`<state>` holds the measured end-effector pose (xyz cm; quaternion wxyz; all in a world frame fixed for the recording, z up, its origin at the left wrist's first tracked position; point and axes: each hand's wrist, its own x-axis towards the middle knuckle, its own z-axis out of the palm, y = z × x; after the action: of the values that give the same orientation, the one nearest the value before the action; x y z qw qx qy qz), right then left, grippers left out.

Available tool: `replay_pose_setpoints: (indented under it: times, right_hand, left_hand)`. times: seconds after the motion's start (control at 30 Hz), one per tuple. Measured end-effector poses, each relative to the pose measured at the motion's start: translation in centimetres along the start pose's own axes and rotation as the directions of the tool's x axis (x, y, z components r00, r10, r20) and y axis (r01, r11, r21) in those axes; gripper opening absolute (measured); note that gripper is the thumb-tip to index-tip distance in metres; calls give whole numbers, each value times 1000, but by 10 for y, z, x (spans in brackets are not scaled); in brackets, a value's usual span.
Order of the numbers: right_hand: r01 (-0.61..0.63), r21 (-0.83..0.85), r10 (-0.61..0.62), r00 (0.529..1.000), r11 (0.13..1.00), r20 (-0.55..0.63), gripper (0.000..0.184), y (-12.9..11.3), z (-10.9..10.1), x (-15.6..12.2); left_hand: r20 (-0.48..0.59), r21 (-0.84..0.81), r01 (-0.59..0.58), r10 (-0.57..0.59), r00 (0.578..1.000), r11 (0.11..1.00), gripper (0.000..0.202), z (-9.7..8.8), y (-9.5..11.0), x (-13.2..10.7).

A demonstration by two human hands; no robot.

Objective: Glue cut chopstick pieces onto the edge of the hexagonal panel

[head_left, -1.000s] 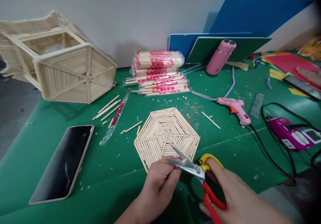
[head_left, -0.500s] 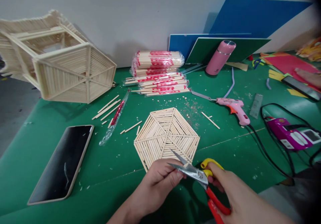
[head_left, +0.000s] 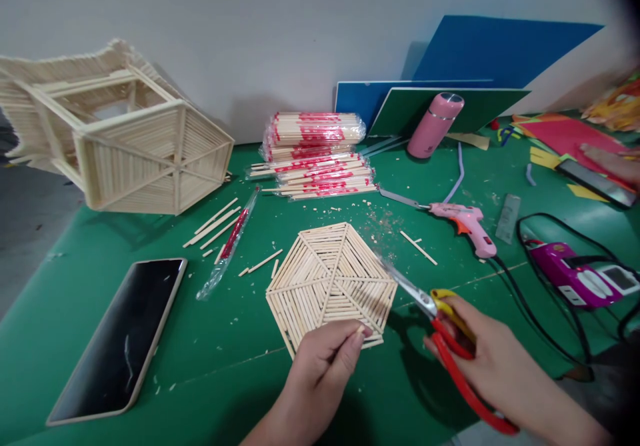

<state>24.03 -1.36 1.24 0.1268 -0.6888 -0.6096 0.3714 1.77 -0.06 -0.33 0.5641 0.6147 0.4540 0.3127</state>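
A flat octagon-like panel of wooden sticks (head_left: 310, 279) lies on the green table (head_left: 220, 393). Over its near edge, my left hand (head_left: 327, 366) pinches a small piece of wooden stick (head_left: 361, 330) between thumb and forefinger; only its tip shows. To the right, my right hand (head_left: 490, 346) is wrapped round the red and yellow handles of a pair of scissors (head_left: 425, 299). The scissor blades are together and point up and left above the panel's right edge, apart from my left hand.
At left stand a stick-built lantern-like frame (head_left: 160, 159) and a phone (head_left: 123, 339). Behind are wrapped chopstick packs (head_left: 320, 159) and a pink bottle (head_left: 436, 126). At right lie a pink glue gun (head_left: 465, 223), a purple device (head_left: 575, 276) with a black cable, and another person's hand (head_left: 607, 163).
The scissors have moved right, away from my left hand, and their blades have closed. My left hand keeps its pinch on the stick piece. The view has tilted slightly.
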Motion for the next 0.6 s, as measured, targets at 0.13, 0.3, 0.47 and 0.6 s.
replay_pose_setpoints:
  times: [0.13, 0.3, 0.47, 0.6]
  right_hand:
    - [-23, -293, -76, 944, 956, -322, 43, 39, -11, 18]
    - [29, -613, -333, 859, 790, -389, 46, 49, -30, 26]
    - [314, -556, -556, 758, 770, -341, 27, -18, -26, 62]
    - [413, -521, -590, 773, 747, -234, 21, -69, 2, 131]
  left_hand:
    - [-91, 9, -21, 22, 996, 1000, 23, 2, -4, -2]
    - [-149, 165, -209, 234, 961, 964, 15, -1, 1, 1]
    - [-240, 275, -228, 296, 924, 934, 14, -8, 4, 3]
    - [-369, 418, -178, 346, 863, 891, 14, -21, -2, 5]
